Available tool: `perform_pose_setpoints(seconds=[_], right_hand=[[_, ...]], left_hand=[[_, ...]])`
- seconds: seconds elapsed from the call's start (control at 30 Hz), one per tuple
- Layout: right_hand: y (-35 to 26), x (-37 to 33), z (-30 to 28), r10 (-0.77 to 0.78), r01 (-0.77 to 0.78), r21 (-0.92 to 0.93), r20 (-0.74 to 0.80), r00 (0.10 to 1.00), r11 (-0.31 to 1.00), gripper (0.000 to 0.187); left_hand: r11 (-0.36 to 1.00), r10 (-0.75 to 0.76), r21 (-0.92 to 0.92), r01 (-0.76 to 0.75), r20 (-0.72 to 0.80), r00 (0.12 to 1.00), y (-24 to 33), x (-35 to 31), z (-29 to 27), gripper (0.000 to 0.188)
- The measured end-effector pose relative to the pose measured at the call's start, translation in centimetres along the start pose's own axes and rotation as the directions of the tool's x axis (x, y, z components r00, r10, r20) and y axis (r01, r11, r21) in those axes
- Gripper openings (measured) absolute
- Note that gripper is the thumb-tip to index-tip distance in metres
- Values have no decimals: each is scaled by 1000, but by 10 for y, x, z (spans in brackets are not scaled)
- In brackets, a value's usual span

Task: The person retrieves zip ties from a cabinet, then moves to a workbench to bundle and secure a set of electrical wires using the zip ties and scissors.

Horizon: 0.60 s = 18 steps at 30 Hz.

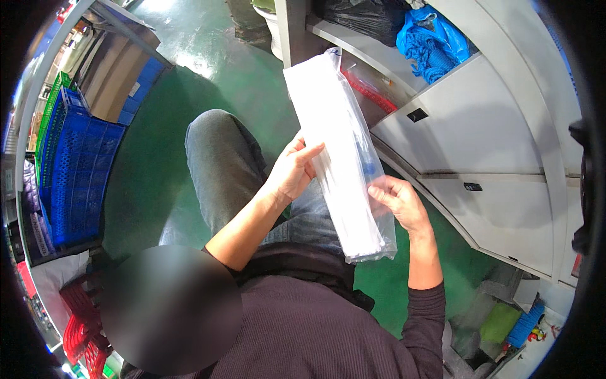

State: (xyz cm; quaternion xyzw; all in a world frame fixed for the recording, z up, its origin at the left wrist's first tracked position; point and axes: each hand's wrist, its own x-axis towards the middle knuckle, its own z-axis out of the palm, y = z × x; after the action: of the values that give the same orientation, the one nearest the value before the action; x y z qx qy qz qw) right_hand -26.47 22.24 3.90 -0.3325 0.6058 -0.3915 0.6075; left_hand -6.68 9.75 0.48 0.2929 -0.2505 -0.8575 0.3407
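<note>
A long clear plastic bag (338,170), packed with thin white strips that look like cable ties, is held slantwise above my lap. My left hand (295,169) grips its left edge near the middle, thumb on top. Lower down on the other side, my right hand (400,201) pinches the loose clear film between thumb and fingers. Something blue shows through the film just above my right fingertips. The fingers beneath the bag are partly hidden.
At right stands a grey cabinet with closed doors (473,114); its open shelf holds a blue bag (432,44) and a black bag (363,19). Left are blue crates (79,170) and red plastic pieces (82,322). Green floor (148,145) lies between.
</note>
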Motion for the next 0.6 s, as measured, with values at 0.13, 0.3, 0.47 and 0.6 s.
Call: perform_pose_setpoints(seconds=[0.13,0.3,0.47,0.6], right_hand=[[-14,-3,28,-645,466,-583,-136,752,666,15],[-32,-21,91,-651,494,-793,170,740,356,18],[-45,-35,41,-548,410,-593,-64,834,693,22],[-13,-19,19,-78,73,-105,-50,996,992,50]], left_hand=[[997,26,-78,-20,81,996,-6,-8,8,55],[941,-2,-336,36,100,995,-20,-11,15,85],[738,40,-634,232,384,922,-19,-3,7,83],[743,42,-621,249,415,909,-19,2,10,86]])
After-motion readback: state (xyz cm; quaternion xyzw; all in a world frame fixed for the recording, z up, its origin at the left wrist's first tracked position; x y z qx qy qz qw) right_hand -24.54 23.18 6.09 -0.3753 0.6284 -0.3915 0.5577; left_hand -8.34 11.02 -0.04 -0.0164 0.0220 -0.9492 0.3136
